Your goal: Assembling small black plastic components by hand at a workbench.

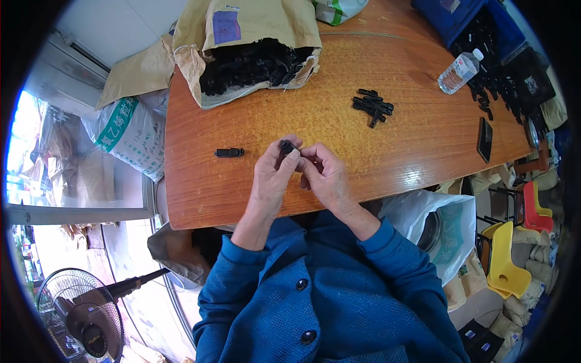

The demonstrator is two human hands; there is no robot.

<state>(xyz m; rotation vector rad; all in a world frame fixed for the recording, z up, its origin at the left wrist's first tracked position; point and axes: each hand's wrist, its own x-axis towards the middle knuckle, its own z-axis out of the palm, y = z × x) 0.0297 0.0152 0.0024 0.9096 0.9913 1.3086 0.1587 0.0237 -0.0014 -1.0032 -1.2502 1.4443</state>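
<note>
Above the wooden table (417,139), near its front edge, the left hand (272,171) pinches a small black part (286,146); the right hand (328,180) is narrowed beside it, its hold indeterminable. Should the left grip slip, the part could fall onto the table or over that edge.

I see only one end of black part (285,146), left hand (269,175) covering rest. Paper sack (266,24), 11 o'clock: top cut off. Fan (89,317), 8 o'clock: bottom cut off.
</note>
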